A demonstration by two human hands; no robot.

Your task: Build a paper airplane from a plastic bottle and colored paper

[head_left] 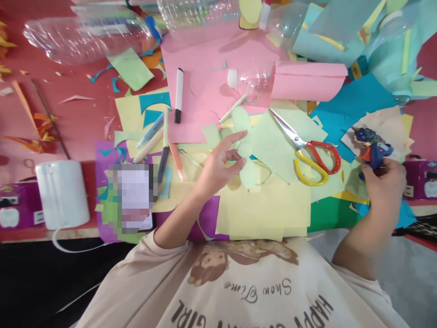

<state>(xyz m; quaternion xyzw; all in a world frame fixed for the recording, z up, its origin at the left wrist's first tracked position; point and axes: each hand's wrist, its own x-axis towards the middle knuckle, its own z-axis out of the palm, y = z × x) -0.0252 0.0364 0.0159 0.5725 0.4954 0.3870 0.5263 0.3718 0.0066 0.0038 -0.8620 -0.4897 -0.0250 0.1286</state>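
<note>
My left hand is over the middle of the table, thumb and index finger spread apart. Its fingertips are at a pale green paper cutout with rounded petal-like lobes and a small round centre; whether they press on it I cannot tell. At the right, my right hand is closed around a blue glue gun, whose front part is over a cream sheet of paper. Between the hands lie scissors with one red and one yellow handle, blades slightly apart on pale green paper.
A black-and-white marker rests on pink paper. Behind are a small clear bottle, a pink paper roll and a large plastic bottle. To the left are a phone, a white box-shaped device and paper scraps.
</note>
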